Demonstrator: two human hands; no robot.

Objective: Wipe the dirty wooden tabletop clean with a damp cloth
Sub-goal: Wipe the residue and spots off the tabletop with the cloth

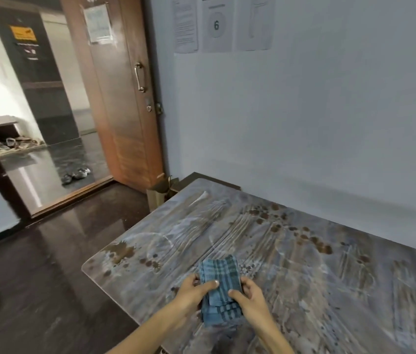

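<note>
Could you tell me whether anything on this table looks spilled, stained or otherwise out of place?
Yes. The tabletop carries dark brown splotches across its far middle and a larger brown patch near its left corner, amid pale streaks. Both hands, left hand and right hand, hold a folded blue checked cloth.

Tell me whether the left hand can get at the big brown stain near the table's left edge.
Probably yes. The big brown stain lies left of and beyond the left hand on the dirty wooden tabletop, with nothing between them. That hand now grips the folded blue checked cloth together with the right hand.
</note>
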